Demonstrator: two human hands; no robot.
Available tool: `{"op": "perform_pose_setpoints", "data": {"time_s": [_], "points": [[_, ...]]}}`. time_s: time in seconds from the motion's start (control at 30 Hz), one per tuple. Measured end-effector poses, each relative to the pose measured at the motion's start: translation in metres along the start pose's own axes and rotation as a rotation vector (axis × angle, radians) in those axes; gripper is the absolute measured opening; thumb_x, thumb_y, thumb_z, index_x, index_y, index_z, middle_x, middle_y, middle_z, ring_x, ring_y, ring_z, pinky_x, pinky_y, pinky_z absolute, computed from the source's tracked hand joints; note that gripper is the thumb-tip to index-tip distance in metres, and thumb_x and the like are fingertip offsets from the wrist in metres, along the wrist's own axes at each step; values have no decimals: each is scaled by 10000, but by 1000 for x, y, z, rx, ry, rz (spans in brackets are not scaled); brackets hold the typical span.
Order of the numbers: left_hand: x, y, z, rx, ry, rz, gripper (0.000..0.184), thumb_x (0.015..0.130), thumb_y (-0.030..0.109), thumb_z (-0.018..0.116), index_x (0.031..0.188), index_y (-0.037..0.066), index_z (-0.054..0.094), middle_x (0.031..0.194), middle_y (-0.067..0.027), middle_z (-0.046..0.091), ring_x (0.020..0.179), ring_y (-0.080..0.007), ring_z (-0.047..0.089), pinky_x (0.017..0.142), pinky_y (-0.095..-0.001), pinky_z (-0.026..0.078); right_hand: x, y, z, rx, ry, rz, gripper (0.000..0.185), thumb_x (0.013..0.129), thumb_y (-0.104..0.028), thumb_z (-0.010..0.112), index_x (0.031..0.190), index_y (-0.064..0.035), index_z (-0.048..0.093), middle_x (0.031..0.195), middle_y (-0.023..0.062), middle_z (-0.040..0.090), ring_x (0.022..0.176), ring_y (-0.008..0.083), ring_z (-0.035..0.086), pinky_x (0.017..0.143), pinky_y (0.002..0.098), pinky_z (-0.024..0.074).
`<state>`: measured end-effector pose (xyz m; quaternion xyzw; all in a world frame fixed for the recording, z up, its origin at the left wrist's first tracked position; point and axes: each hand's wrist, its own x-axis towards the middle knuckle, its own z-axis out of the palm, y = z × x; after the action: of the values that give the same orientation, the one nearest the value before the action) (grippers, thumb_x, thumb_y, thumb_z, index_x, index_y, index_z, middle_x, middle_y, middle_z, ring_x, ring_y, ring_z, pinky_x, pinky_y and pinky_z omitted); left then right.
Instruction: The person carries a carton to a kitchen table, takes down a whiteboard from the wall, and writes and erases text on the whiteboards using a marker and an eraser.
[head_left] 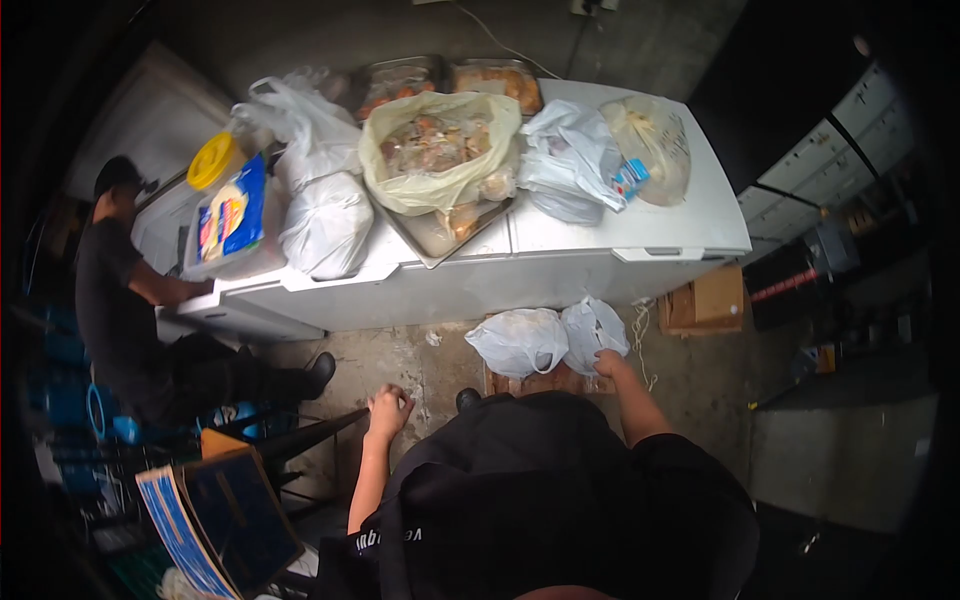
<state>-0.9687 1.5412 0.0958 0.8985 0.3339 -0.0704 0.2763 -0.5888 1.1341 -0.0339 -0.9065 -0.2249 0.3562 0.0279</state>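
Note:
Low in front of the white chest freezer (450, 290), two white plastic bags stand side by side on a reddish board. My right hand (606, 363) is at the right bag (592, 330), its fingers closed on the bag's top. Beside it sits the left bag (520, 340), its handle loop standing up. My left hand (391, 408) hangs over the floor to the left, fingers curled and apart, holding nothing that I can see. Up on the freezer lid, a large yellowish bag (435, 150) lies open, full of wrapped food, over a metal tray (430, 240).
More plastic bags (327, 225), a yellow-lidded tub (212, 163) and two food trays (497, 84) crowd the freezer top. A co-worker (115, 290) sits at the left. A cardboard box (718, 298) stands right of the bags; a blue-sided box (220, 520) is lower left.

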Motion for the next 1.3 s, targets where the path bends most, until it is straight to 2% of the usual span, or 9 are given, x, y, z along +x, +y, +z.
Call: {"op": "perform_pose_setpoints", "data": {"time_s": [0.17,0.37,0.67,0.8,0.93,1.0,1.07,1.2,1.3], "points": [[91,36,-16,-66,354,328,321,739,107,682,1053,75,626,1093,-166,552,1111,-341,495,947,-457,375,-57,15,8,90,56,153,442,761,-234,606,1184,-106,621,1181,159,612,1091,335,582,943,416,466],[142,184,-54,-187,605,572,283,745,159,736,990,50,645,912,-118,568,914,-312,530,855,-417,398,-148,37,18,326,40,338,471,788,-288,640,1234,-142,594,1139,157,635,1055,331,603,908,407,476],[149,462,-45,-200,607,1346,300,725,106,726,993,40,608,946,-128,588,920,-325,543,910,-440,412,-182,209,140,355,-11,371,456,808,-333,583,1182,-72,605,1104,198,633,1032,361,600,895,413,470],[251,551,14,-94,651,1063,498,692,172,747,1125,3,566,1026,-163,604,1005,-338,537,943,-404,408,-178,285,126,369,80,356,426,815,-314,578,1164,-73,613,1107,196,631,1038,356,600,893,413,468],[357,605,50,512,459,653,709,646,386,790,1187,-6,552,1227,-193,554,1190,-355,475,993,-458,387,-199,405,138,681,459,409,388,810,-232,581,1154,-55,613,1079,199,641,1036,335,610,874,384,476],[367,621,47,592,340,400,774,614,467,797,1176,-17,577,1205,-205,586,1164,-362,510,998,-408,401,-259,416,77,744,253,625,400,799,-220,592,1157,-44,611,1079,201,641,1035,330,613,882,372,475],[372,622,48,585,297,348,758,619,483,788,1158,-13,594,1213,-200,586,1179,-366,498,998,-407,406,-311,429,53,826,271,787,407,799,-227,582,1163,-45,610,1092,193,641,1015,326,623,870,379,486],[378,615,55,547,320,279,716,626,499,773,1128,11,621,1180,-183,611,1154,-348,534,959,-414,441,-368,528,162,486,422,685,397,793,-237,578,1122,-22,633,1095,195,639,1009,351,614,873,410,485],[382,606,62,453,370,354,737,639,562,731,1091,-12,631,1087,-223,642,1018,-333,625,897,-415,463,-390,563,260,700,496,773,333,808,-215,568,1064,-17,649,1060,208,643,1017,352,603,893,413,472]]}}
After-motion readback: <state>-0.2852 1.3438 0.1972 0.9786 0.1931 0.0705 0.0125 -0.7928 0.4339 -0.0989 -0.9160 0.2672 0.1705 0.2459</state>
